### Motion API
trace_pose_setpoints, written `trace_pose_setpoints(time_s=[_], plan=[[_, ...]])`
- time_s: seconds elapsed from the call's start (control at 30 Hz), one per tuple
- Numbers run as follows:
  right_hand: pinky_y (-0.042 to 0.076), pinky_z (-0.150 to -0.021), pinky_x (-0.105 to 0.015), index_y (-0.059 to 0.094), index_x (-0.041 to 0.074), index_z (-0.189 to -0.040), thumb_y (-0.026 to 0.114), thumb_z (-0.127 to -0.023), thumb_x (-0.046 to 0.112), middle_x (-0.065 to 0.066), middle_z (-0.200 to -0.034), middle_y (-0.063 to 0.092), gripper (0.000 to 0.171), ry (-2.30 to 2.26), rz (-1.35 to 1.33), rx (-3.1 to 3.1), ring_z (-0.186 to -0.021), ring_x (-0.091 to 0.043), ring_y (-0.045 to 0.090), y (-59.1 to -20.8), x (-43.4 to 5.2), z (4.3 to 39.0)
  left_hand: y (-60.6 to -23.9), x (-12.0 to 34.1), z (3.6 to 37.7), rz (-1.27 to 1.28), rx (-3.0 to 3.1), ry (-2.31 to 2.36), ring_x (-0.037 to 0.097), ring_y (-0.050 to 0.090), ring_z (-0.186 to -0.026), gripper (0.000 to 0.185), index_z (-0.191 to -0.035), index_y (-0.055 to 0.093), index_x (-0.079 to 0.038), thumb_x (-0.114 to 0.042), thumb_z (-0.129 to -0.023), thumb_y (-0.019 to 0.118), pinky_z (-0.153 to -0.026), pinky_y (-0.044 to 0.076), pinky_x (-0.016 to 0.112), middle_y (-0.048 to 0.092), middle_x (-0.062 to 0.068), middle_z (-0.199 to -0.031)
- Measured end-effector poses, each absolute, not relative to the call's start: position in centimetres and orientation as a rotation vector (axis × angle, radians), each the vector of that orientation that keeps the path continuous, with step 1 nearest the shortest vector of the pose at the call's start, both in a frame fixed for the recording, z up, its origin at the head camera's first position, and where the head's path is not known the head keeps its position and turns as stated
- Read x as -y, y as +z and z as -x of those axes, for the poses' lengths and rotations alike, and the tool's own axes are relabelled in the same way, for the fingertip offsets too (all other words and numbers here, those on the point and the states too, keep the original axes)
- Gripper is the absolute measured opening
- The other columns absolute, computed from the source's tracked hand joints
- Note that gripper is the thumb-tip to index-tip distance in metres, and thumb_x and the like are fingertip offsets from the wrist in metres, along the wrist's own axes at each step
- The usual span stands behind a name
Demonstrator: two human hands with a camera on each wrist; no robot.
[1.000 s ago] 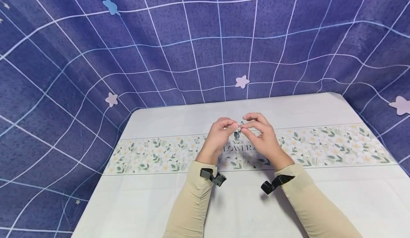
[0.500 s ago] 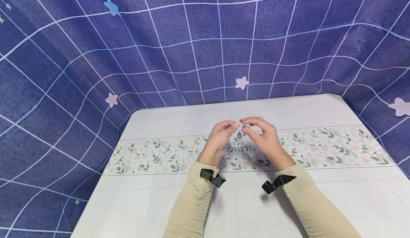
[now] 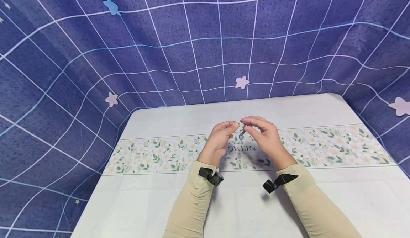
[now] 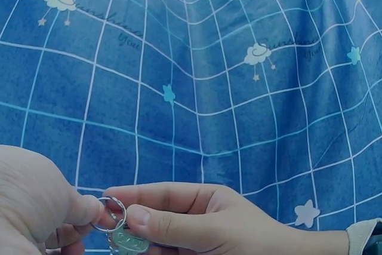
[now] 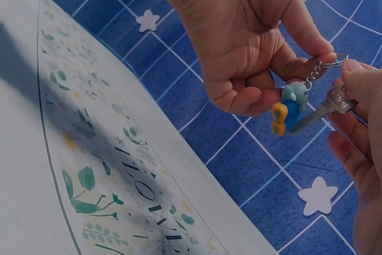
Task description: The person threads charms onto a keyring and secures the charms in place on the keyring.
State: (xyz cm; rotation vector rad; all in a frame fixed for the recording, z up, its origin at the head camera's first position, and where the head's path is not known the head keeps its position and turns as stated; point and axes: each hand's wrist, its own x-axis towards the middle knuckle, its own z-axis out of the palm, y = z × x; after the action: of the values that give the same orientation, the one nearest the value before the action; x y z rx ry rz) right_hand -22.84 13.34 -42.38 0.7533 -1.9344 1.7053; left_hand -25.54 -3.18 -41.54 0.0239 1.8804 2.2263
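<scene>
Both forearms rise from the lower frame and converge at centre; left hand (image 3: 219,138) and right hand (image 3: 267,138) meet fingertip to fingertip, fingers curled, pinching.

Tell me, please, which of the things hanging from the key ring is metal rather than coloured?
The key: plain silver metal, held by the right hand. The other thing on the ring, a charm, is blue and orange and hangs by a short chain.
</scene>
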Motion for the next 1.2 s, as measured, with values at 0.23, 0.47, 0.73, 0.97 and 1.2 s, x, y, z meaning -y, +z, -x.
trace_pose_setpoints(time_s=[0.23,0.47,0.73,0.97,1.2], plan=[[0.051,-0.093,-0.023,0.064,-0.017,-0.113,0.062,-0.089,-0.019,-0.032,-0.109,0.064,0.024,1.79,-0.743,1.941,-0.101,-0.009,0.064,-42.32,-13.47,22.81,-41.44,2.99,25.46,0.006,-1.76,2.274,0.012,0.049,-0.082,0.017,-0.083,0.066,-0.009,-0.007,-0.1,0.062,-0.069,0.04,0.022,0.058,-0.003,-0.085],[0.052,-0.078,-0.02,0.065,-0.014,-0.109,0.065,-0.087,-0.019,-0.031,-0.1,0.066,0.022,1.79,-0.674,1.997,-0.086,-0.008,0.065,-42.16,-13.63,22.58,-41.39,2.98,25.34,0.038,-1.68,2.282,0.011,0.049,-0.075,0.017,-0.084,0.066,-0.007,-0.007,-0.101,0.061,-0.062,0.04,0.019,0.058,-0.002,-0.079],[0.05,-0.069,-0.019,0.065,-0.012,-0.108,0.067,-0.088,-0.016,-0.029,-0.092,0.065,0.021,1.825,-0.613,2.02,-0.078,-0.009,0.063,-42.0,-13.66,22.46,-41.37,2.7,25.3,0.1,-1.605,2.313,0.01,0.048,-0.07,0.019,-0.081,0.066,-0.01,-0.005,-0.1,0.062,-0.06,0.039,0.019,0.059,-0.002,-0.076],[0.052,-0.072,-0.02,0.062,-0.014,-0.106,0.068,-0.086,-0.017,-0.029,-0.09,0.064,0.021,1.869,-0.611,1.997,-0.078,-0.009,0.064,-42.22,-13.48,22.51,-41.33,2.65,25.2,0.123,-1.522,2.334,0.011,0.047,-0.071,0.02,-0.082,0.067,-0.009,-0.007,-0.101,0.06,-0.063,0.036,0.021,0.059,0.0,-0.077],[0.052,-0.073,-0.021,0.063,-0.012,-0.107,0.07,-0.088,-0.012,-0.021,-0.09,0.066,0.02,1.861,-0.578,2.0,-0.079,-0.009,0.063,-42.26,-13.26,22.34,-41.26,2.39,25.0,0.154,-1.508,2.356,0.011,0.045,-0.071,0.023,-0.079,0.067,-0.01,-0.008,-0.101,0.06,-0.065,0.034,0.022,0.055,-0.001,-0.075]])
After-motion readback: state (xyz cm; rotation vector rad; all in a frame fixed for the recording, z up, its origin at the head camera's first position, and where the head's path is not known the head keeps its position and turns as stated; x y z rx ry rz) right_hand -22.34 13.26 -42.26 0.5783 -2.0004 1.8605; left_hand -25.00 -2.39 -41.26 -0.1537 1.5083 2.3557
